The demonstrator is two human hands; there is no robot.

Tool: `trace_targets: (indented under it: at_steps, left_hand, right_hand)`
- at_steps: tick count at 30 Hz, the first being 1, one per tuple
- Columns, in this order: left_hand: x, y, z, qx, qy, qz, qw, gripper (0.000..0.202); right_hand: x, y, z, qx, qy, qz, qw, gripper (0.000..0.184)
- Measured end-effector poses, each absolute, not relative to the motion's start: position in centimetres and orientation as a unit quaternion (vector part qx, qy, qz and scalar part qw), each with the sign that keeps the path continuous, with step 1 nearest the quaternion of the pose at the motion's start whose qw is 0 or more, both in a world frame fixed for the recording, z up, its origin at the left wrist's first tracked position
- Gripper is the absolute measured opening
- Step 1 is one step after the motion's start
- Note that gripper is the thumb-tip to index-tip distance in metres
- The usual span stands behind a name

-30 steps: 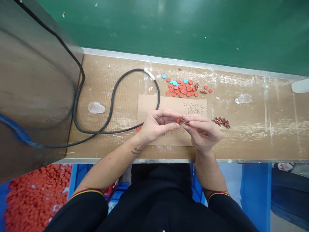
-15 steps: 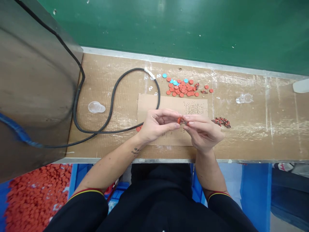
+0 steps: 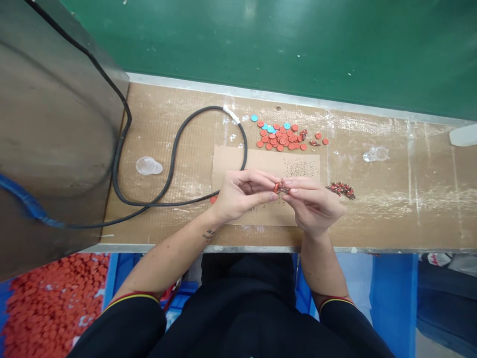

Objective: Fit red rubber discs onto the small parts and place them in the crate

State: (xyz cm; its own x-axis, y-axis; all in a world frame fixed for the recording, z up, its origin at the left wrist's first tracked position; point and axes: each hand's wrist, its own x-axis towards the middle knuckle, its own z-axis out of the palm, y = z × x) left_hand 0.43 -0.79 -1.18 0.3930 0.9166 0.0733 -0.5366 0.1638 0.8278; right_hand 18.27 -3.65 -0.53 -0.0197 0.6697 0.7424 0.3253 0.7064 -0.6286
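Between the thumb and fingers of my left hand (image 3: 235,198), a red button (image 3: 276,187) is held edge-on. My right hand (image 3: 315,205) is closed in a pinch on small thin brown-and-metal pieces (image 3: 283,189), which meet the button's right face. Their exact kind is too small to make out. Both hands are over a cardboard sheet (image 3: 238,158) scattered with tiny dark specks (image 3: 301,167). Behind the sheet lies a loose pile of red buttons (image 3: 280,140) with a few blue buttons (image 3: 270,129) among them. Just right of my right hand is a heap of small red-and-brown pieces (image 3: 342,189).
A black cable (image 3: 175,144) loops over the left of the cardboard-covered table (image 3: 391,219). Clear plastic cups (image 3: 149,165) lie at left and right. A metal box (image 3: 55,129) stands far left. Below the edge, a blue bin (image 3: 112,278) sits by many red discs (image 3: 55,303).
Both hands stay together over the sheet, with the button and the small pieces still pinched. The button looks slightly turned; the whole view has shifted a little.
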Motion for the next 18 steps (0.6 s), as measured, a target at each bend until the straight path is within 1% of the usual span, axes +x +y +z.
trace_targets:
  at_steps: [7,13,18]
  left_hand:
    - [0.37,-0.78,-0.96,0.460,0.203,0.541,0.674,0.020]
    - [0.51,-0.75,-1.22,0.490,0.201,0.555,0.641,0.022]
    - [0.57,-1.02,-0.95,0.481,0.218,0.546,0.651,0.017]
  right_hand:
    - [18.50,-3.68,-0.34,-0.349,-0.693,0.182,0.604,0.017]
    - [18.62,-3.74,-0.41,-0.342,-0.689,0.210,0.603,0.021]
    - [18.38,-3.79,-0.47,-0.337,-0.687,0.179,0.618,0.023]
